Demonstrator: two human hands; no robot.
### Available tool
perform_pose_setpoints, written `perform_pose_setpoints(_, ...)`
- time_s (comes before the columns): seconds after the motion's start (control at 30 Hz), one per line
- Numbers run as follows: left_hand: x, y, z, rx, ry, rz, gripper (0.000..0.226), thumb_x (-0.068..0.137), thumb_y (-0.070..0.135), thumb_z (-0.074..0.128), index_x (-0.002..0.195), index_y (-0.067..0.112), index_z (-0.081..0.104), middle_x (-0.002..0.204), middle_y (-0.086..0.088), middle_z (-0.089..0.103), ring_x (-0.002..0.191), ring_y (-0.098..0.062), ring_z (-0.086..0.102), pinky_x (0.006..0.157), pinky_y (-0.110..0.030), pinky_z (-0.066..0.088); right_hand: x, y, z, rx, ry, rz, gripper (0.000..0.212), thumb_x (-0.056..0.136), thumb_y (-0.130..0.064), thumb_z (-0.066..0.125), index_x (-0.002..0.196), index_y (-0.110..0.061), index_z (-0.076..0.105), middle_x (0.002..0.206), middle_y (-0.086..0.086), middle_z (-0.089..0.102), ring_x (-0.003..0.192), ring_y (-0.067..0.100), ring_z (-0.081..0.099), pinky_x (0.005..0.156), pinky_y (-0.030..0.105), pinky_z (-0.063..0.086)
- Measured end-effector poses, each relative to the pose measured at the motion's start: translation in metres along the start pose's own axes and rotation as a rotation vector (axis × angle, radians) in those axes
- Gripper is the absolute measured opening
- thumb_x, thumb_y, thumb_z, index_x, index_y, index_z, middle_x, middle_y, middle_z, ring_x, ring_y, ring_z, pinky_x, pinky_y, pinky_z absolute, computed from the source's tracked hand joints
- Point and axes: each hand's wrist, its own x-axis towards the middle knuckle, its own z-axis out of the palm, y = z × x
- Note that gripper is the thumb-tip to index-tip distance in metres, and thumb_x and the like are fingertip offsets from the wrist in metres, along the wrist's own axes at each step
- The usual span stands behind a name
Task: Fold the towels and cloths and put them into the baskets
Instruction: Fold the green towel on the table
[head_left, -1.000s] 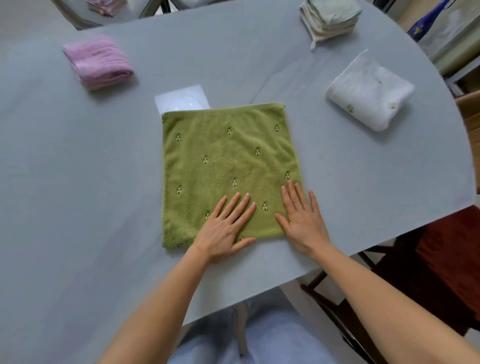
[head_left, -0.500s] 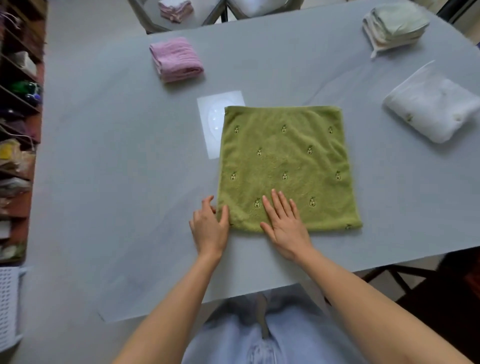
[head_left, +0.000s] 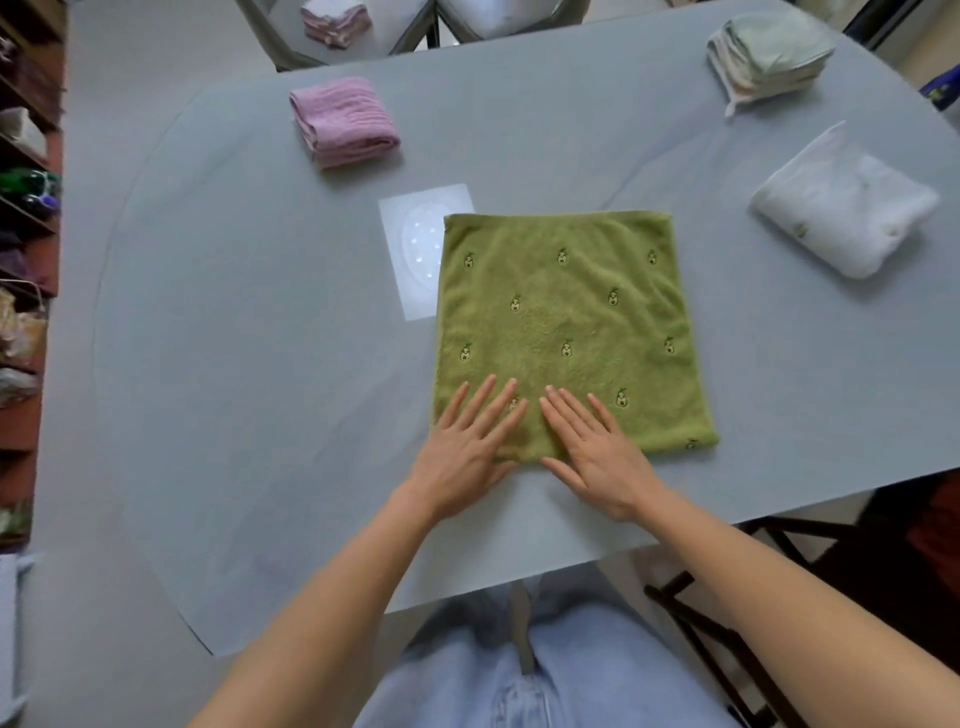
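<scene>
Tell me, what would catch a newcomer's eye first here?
A green towel lies spread flat in the middle of the grey table, with the left hand and right hand pressed flat on its near edge. Around it sit folded cloths: a pink cloth at the far side, a white towel to the right.

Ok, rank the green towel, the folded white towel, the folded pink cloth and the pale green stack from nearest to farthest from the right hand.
1. Green towel: under the right hand, touching it.
2. Folded white towel: to the right.
3. Folded pink cloth: far left.
4. Pale green stack: far right corner, about as far as the pink cloth, so those two are too close to call.
</scene>
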Motion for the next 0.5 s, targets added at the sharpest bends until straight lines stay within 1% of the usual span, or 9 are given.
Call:
perform_pose_setpoints(0.03,0.003,0.001,0.002,0.019,-0.091,0.032,0.074,0.088,0.055,0.033,0.151,0.019,0.023,0.158,-0.005,0.02,0.147,-0.028,0.015,0.118,-0.047,0.009,-0.01,0.01,-0.002,-0.032,-0.015,-0.016,0.07,0.096,-0.053,0.025,0.149,-0.007,0.028,0.156,0.008,0.024,0.145,0.02,0.023,0.116,0.04,0.012)
perform_pose_setpoints(0.1,-0.001,-0.002,0.008,0.005,-0.241,0.009,0.079,0.088,0.062,0.024,0.153,0.023,0.005,0.16,-0.003,0.005,0.148,-0.029,0.004,0.12,-0.049,0.002,-0.027,0.029,-0.002,-0.084,-0.046,-0.029,0.068,0.094,-0.049,0.03,0.147,-0.006,0.032,0.153,0.009,0.032,0.141,0.022,0.032,0.115,0.039,0.014)
perform_pose_setpoints(0.2,-0.004,-0.007,0.015,-0.008,-0.302,-0.025,0.077,0.089,0.066,0.016,0.15,0.029,-0.012,0.16,0.0,-0.007,0.147,-0.028,-0.006,0.119,-0.052,0.003,-0.042,0.05,-0.003,-0.114,-0.064,0.022,0.063,0.093,-0.041,0.031,0.146,-0.006,0.031,0.151,0.011,0.036,0.137,0.025,0.04,0.114,0.038,0.013)
perform_pose_setpoints(0.23,-0.002,-0.006,0.014,0.013,-0.305,-0.026,0.077,0.089,0.066,0.016,0.151,0.028,-0.011,0.16,-0.002,-0.004,0.147,-0.029,-0.004,0.119,-0.053,0.008,-0.043,0.054,-0.004,-0.122,-0.052,0.031,0.061,0.093,-0.037,0.032,0.145,-0.005,0.033,0.15,0.012,0.038,0.136,0.026,0.041,0.113,0.039,0.016)
perform_pose_setpoints(0.3,0.002,-0.002,0.01,0.05,-0.288,-0.007,0.076,0.089,0.063,0.023,0.153,0.024,0.008,0.159,-0.01,0.011,0.146,-0.031,0.011,0.116,-0.055,0.018,-0.039,0.057,-0.006,-0.144,-0.023,0.033,0.056,0.091,-0.023,0.031,0.142,-0.002,0.039,0.147,0.016,0.041,0.134,0.029,0.043,0.11,0.041,0.024)
perform_pose_setpoints(0.33,0.005,0.001,0.007,0.074,-0.267,0.027,0.074,0.089,0.059,0.026,0.152,0.022,0.018,0.158,-0.013,0.018,0.144,-0.032,0.018,0.115,-0.054,0.019,-0.036,0.057,-0.007,-0.165,-0.005,0.032,0.056,0.088,-0.016,0.029,0.141,-0.001,0.042,0.146,0.017,0.043,0.133,0.029,0.045,0.109,0.042,0.028)
perform_pose_setpoints(0.4,0.01,0.006,0.005,0.119,-0.23,0.129,0.065,0.09,0.045,0.029,0.149,0.018,0.027,0.156,-0.013,0.027,0.143,-0.033,0.026,0.114,-0.054,0.017,-0.027,0.056,-0.008,-0.211,0.016,0.053,0.057,0.086,-0.009,0.026,0.14,-0.002,0.045,0.142,0.019,0.046,0.129,0.03,0.049,0.105,0.044,0.04)
perform_pose_setpoints(0.47,0.016,0.018,-0.001,0.128,-0.224,0.17,0.062,0.09,0.025,0.026,0.151,0.016,0.021,0.158,-0.012,0.021,0.144,-0.035,0.022,0.116,-0.057,0.015,-0.02,0.054,-0.007,-0.245,-0.025,0.085,0.058,0.085,-0.008,0.025,0.14,-0.004,0.044,0.14,0.021,0.048,0.126,0.032,0.052,0.098,0.045,0.047)
perform_pose_setpoints(0.5,0.021,0.025,-0.006,0.142,-0.254,0.149,0.063,0.091,0.018,0.022,0.153,0.015,0.011,0.16,-0.013,0.009,0.147,-0.036,0.012,0.116,-0.058,0.011,-0.018,0.053,-0.007,-0.249,-0.05,0.101,0.059,0.084,-0.008,0.025,0.139,-0.005,0.045,0.139,0.022,0.049,0.125,0.033,0.053,0.095,0.046,0.048)
